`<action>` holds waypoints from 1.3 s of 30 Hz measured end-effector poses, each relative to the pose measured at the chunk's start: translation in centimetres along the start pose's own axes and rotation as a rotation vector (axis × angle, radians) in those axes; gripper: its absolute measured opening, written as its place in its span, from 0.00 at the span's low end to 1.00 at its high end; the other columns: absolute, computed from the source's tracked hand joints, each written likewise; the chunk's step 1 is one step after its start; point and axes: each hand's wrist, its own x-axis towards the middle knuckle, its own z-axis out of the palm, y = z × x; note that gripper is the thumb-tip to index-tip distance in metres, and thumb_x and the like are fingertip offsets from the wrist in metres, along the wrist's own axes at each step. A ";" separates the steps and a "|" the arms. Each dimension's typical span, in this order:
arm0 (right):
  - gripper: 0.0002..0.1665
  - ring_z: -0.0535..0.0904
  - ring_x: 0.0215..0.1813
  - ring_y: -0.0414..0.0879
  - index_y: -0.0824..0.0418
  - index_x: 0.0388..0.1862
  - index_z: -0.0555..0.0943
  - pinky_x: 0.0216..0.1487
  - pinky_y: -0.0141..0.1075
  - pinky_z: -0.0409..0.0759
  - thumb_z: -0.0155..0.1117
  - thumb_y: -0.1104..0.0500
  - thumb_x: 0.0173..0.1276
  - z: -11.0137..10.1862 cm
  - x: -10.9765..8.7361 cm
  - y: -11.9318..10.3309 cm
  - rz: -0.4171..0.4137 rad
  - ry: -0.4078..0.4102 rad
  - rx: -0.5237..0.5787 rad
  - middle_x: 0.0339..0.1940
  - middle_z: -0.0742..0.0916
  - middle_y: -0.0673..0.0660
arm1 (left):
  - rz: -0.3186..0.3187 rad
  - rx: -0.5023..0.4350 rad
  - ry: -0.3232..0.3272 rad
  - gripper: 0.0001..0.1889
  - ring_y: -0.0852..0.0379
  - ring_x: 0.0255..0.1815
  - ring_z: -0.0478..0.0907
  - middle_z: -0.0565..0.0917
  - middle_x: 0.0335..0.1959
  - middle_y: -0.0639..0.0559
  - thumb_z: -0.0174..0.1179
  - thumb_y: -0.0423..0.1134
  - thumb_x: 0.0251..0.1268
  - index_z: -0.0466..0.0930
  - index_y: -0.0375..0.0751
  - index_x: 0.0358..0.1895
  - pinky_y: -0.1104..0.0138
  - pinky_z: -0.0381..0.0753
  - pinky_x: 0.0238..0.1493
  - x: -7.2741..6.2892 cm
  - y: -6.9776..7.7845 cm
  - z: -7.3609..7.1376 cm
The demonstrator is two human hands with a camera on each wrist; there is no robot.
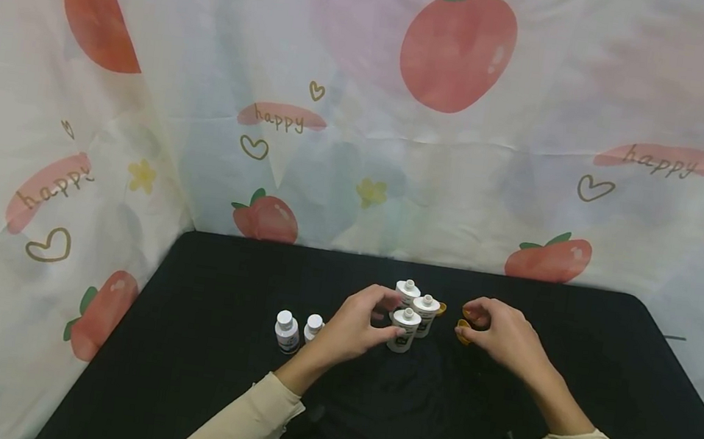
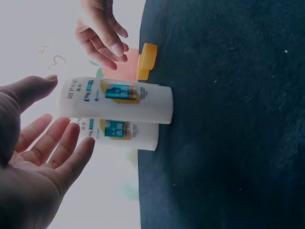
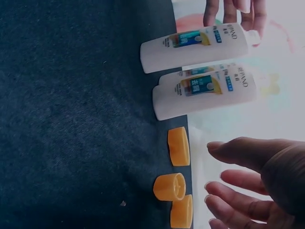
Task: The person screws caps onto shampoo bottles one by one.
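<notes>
Left hand (image 1: 353, 323), right hand (image 1: 506, 335) loosely curved

On table (image 1: 406, 419): 3 clustered bottles (image 1: 426, 309) left of 3 caps (image 3: 168, 187).

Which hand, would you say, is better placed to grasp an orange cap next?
Probably the right hand: it is nearer the orange caps, while the left hand is farther off, beside the uncapped bottles.
</notes>
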 end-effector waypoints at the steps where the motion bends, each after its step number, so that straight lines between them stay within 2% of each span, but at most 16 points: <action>1: 0.23 0.84 0.46 0.53 0.63 0.53 0.84 0.42 0.51 0.82 0.76 0.52 0.64 0.0 0.0 0.0 0.003 -0.005 -0.004 0.45 0.88 0.58 | -0.006 -0.005 0.003 0.23 0.51 0.55 0.81 0.82 0.53 0.45 0.73 0.34 0.61 0.78 0.36 0.59 0.59 0.85 0.54 0.0 0.0 0.1; 9: 0.24 0.84 0.46 0.52 0.62 0.53 0.84 0.40 0.50 0.82 0.77 0.51 0.62 0.6 -0.2 0.7 0.027 -0.029 -0.017 0.44 0.88 0.58 | -0.056 -0.049 0.009 0.21 0.53 0.54 0.81 0.82 0.52 0.48 0.73 0.34 0.61 0.79 0.39 0.57 0.71 0.83 0.52 -0.1 -0.4 0.9; 17: 0.23 0.84 0.44 0.51 0.63 0.52 0.85 0.38 0.47 0.81 0.78 0.52 0.61 1.1 -0.1 1.2 0.031 -0.040 -0.030 0.41 0.88 0.56 | -0.083 -0.099 0.010 0.20 0.52 0.52 0.81 0.81 0.52 0.48 0.73 0.33 0.61 0.80 0.39 0.56 0.72 0.83 0.50 -0.1 -0.7 1.6; 24: 0.22 0.84 0.43 0.51 0.63 0.51 0.85 0.37 0.47 0.81 0.78 0.53 0.60 1.2 -0.1 1.4 0.031 -0.019 -0.032 0.40 0.87 0.57 | -0.070 -0.166 0.031 0.19 0.47 0.51 0.83 0.81 0.51 0.45 0.72 0.30 0.61 0.80 0.36 0.54 0.74 0.84 0.47 0.0 -1.1 2.0; 39: 0.20 0.84 0.40 0.50 0.64 0.49 0.85 0.37 0.47 0.81 0.77 0.57 0.60 1.8 0.1 1.5 0.067 -0.012 -0.035 0.39 0.87 0.57 | -0.093 -0.171 0.031 0.17 0.47 0.51 0.83 0.82 0.50 0.44 0.71 0.29 0.62 0.81 0.35 0.53 0.76 0.83 0.45 0.2 -1.4 2.6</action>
